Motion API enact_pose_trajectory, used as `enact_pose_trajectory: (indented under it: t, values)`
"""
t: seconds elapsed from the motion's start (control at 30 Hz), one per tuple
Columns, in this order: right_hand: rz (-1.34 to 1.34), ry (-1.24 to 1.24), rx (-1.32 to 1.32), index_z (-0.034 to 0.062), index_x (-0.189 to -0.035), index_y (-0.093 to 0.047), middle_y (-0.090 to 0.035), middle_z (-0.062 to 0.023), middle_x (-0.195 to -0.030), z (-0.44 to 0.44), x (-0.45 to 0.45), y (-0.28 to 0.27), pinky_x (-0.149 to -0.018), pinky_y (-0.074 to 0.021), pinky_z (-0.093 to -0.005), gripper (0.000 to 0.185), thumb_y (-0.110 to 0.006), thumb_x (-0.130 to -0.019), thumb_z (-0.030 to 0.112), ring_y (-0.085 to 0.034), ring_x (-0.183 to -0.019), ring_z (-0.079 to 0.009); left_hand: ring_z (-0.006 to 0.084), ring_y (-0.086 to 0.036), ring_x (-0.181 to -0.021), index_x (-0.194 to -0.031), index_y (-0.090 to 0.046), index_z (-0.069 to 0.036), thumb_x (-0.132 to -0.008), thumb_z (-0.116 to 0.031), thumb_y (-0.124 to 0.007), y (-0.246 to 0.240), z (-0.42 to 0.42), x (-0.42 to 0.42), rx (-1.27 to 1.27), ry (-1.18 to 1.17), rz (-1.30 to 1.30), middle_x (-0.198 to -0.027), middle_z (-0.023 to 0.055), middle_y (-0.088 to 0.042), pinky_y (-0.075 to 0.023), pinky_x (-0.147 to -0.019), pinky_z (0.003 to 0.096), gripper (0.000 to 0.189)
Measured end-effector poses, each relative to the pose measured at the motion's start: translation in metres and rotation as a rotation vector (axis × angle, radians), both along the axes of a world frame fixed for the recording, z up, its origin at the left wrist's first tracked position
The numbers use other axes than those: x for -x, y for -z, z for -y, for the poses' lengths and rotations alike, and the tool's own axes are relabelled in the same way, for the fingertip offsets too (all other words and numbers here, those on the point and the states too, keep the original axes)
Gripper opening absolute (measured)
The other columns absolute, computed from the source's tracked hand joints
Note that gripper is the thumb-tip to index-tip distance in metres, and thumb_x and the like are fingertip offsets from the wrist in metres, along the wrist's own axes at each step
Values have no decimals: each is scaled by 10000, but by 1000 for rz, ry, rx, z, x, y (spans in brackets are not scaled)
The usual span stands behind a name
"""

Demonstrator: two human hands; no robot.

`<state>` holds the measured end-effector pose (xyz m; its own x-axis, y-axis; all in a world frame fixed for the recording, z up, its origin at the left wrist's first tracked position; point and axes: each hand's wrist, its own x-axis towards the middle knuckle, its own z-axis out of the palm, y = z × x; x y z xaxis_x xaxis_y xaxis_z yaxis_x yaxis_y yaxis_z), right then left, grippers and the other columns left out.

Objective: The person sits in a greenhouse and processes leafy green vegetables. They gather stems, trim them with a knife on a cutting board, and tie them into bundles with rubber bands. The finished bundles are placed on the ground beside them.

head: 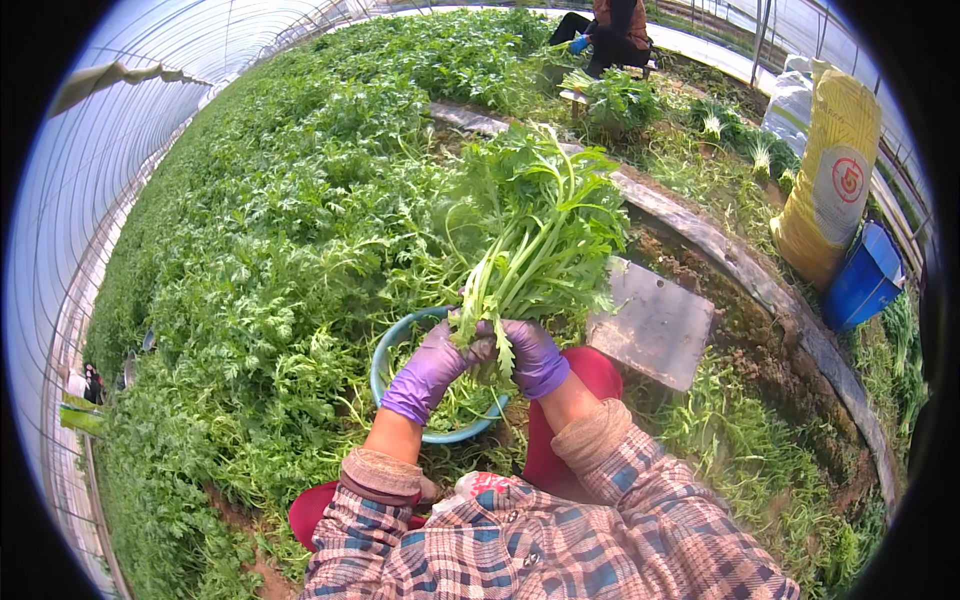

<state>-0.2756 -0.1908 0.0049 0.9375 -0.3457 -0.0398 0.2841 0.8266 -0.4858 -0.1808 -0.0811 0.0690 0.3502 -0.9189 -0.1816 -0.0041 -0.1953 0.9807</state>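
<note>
Between my two hands is a bunch of leafy greens (529,232) with pale stems and lobed leaves, its stem ends toward me. My left hand (439,360), in a purple glove, is closed around the stem ends from the left. From the right, my right hand (529,356), also gloved in purple, grips the same bunch low down. Leaves hide some of the fingertips. Below the hands a round blue-green basin (379,360) holds loose green trimmings. A flat metal-looking board (652,319) lies just right of the bunch.
Dense rows of growing greens (262,262) fill the left. A plastic-sheet strip (720,232) curves along the right, with a yellow sack (832,172) and a blue bucket (862,277) beyond it. Another person (619,34) sits at the back near a small stand (576,97) bearing greens.
</note>
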Motion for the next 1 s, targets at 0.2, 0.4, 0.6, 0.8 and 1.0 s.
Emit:
enact_pose_trajectory:
  t: [0.2,0.4,0.6,0.8,1.0]
  values:
    - [-27,39,300,-10,-1120,-622,-671,-94,-1033,-2,10,1,-766,-537,-298,375,-733,-774,82,-650,-837,-158,140,-587,-889,-1136,-596,-29,-795,-124,-700,7,-5,-28,-135,151,16,-981,44,-648,-499,-769,294,369]
    - [37,138,674,15,-1192,-600,-654,-87,-1128,2,21,-5,-901,-488,-338,487,-779,-755,138,-605,-1009,-179,268,-611,-968,-1171,-578,-113,-826,-113,-621,13,-20,-13,371,379,1460,-1051,98,-643,-474,-876,397,347]
    - [-121,-40,791,27,-1205,-592,-655,-89,-1120,5,36,-19,-887,-498,-348,516,-786,-734,113,-606,-1004,-177,202,-608,-982,-1197,-559,-37,-856,-125,-641,5,-32,20,133,209,515,-1118,92,-625,-497,-851,352,362]
    - [205,129,791,43,-1248,-557,-624,-85,-1192,6,29,-7,-972,-450,-371,606,-806,-700,110,-585,-1080,-209,187,-610,-976,-1248,-498,-2,-890,-118,-616,-2,-32,40,125,95,315,-1135,110,-614,-511,-839,319,394]
    - [78,92,886,57,-1233,-583,-613,-106,-1197,6,12,-6,-992,-400,-324,515,-740,-800,287,-557,-1085,-192,253,-654,-846,-1019,-629,-22,-821,-104,-635,-34,-12,16,-176,-7,751,-909,138,-669,-527,-746,341,215]
